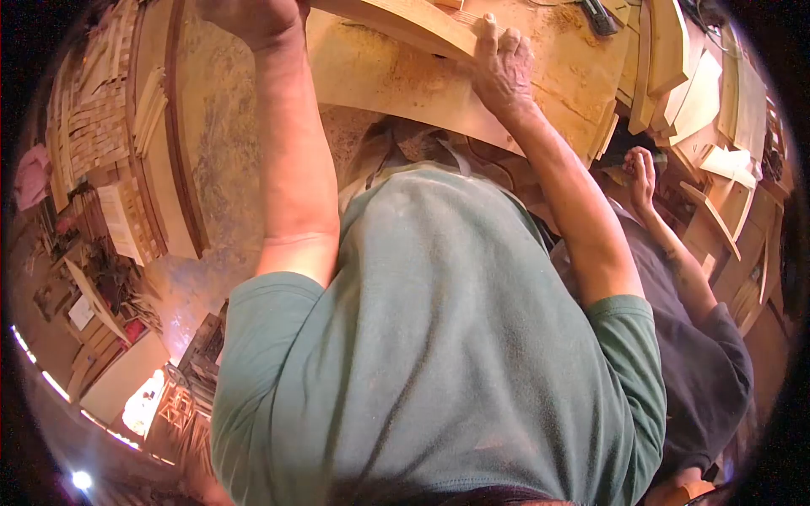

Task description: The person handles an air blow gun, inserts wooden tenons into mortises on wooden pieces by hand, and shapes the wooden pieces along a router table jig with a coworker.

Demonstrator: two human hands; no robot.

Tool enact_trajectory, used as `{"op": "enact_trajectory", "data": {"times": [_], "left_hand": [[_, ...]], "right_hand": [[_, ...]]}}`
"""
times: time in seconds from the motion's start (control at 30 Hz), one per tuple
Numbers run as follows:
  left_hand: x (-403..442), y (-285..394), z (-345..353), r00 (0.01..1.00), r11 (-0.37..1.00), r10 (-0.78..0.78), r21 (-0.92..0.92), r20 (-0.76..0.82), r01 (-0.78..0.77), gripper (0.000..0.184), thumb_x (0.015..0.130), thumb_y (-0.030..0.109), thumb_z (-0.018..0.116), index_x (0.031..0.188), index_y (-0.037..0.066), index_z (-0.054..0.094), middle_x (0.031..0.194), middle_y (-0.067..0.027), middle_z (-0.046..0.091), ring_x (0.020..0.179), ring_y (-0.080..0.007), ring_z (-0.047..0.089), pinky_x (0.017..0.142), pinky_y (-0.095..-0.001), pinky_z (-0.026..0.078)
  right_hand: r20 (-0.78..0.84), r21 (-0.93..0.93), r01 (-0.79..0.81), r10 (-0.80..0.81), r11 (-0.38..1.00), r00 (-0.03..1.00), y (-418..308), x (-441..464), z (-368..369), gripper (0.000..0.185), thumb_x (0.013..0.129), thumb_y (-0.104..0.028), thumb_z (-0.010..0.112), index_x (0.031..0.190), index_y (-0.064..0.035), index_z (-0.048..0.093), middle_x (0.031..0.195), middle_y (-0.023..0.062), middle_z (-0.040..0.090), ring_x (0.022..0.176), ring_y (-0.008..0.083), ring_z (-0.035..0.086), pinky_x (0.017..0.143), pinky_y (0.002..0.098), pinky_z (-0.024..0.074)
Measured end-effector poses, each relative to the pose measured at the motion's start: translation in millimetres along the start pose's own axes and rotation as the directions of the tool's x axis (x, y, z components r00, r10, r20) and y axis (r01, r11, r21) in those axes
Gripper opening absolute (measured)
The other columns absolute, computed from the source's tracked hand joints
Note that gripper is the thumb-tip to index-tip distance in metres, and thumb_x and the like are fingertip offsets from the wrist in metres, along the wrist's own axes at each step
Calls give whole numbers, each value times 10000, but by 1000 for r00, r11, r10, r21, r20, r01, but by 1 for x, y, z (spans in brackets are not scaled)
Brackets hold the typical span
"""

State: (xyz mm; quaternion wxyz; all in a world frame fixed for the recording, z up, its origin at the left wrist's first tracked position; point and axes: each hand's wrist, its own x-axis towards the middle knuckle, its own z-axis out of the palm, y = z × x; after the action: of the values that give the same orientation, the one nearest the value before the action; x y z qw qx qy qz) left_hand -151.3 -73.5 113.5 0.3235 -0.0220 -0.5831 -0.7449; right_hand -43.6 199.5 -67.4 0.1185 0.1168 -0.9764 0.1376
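A curved wooden board (405, 24) runs across the top of the head view. My right hand (504, 72) grips its right end, fingers bent over the edge. At the top left is my left hand (253, 17), close to the board's other end; the frame edge cuts off its fingers, so its grip cannot be made out. Beneath the board lies a broad, pale wooden surface (557, 84) dusted with sawdust. A dark tool (599, 17) rests on it at the upper right.
A co-worker in a dark shirt (696, 379) is close on the right, one hand (641, 173) raised. Cut boards (666, 51) lie at the upper right. Stacked wood pieces (97, 126) and long planks (156, 169) are on the left.
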Motion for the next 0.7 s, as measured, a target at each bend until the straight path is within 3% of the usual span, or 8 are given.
{"op": "enact_trajectory", "data": {"times": [0.1, 0.3, 0.4, 0.5, 0.6, 0.7], "left_hand": [[3, -11, -7, 995, 995, -102, -19, -25, 101, 141, 844, 97, 690, 944, 0, 668, 871, -48, 645, 797, -180, 637, 745, -311, 510], [4, -18, -18, 988, 985, -155, -77, 5, 155, 181, 866, 128, 667, 989, -6, 671, 888, -58, 649, 822, -202, 640, 777, -315, 510], [6, -32, -26, 982, 965, -187, -187, -8, 182, 195, 869, 139, 665, 1004, -2, 670, 886, -56, 646, 824, -204, 640, 786, -324, 511], [5, -32, -24, 979, 973, -197, -133, -48, 189, 206, 856, 112, 671, 1024, -8, 666, 888, -56, 651, 790, -199, 642, 763, -315, 518], [1, -13, -10, 1000, 1000, 18, 7, -21, -17, 193, 838, 76, 685, 1007, -17, 675, 884, -54, 665, 767, -187, 644, 727, -304, 522], [1, -5, -5, 994, 992, 96, 84, -54, -92, 155, 818, 54, 707, 949, -25, 682, 871, -50, 673, 755, -169, 646, 705, -297, 522]], "right_hand": [[-5, -35, 13, -13, 999, 1000, 2, 0, 4, 997, 844, -465, 732, 1555, -73, 153, 1289, 321, 349, 1087, 467, 415, 845, 607, 368], [71, -41, -32, 35, 999, 997, -1, -1, -1, 1022, 849, -482, 723, 1567, -80, 117, 1307, 332, 331, 1135, 483, 403, 885, 635, 354], [49, -81, -61, 65, 995, 997, -6, 1, -4, 1027, 776, -419, 800, 1542, -61, 218, 1274, 311, 359, 1080, 465, 436, 890, 596, 386], [50, -147, -56, 64, 988, 997, -5, 0, -1, 1017, 782, -428, 794, 1542, -54, 232, 1282, 309, 352, 1085, 457, 438, 886, 583, 388], [2, -109, -38, 38, 993, 999, -8, 0, -7, 1002, 800, -422, 782, 1546, -47, 227, 1271, 306, 367, 1084, 455, 439, 879, 579, 389], [26, -149, -43, 48, 988, 999, -6, 0, -5, 978, 813, -415, 771, 1540, -44, 233, 1255, 293, 391, 1082, 457, 446, 881, 577, 394]]}}
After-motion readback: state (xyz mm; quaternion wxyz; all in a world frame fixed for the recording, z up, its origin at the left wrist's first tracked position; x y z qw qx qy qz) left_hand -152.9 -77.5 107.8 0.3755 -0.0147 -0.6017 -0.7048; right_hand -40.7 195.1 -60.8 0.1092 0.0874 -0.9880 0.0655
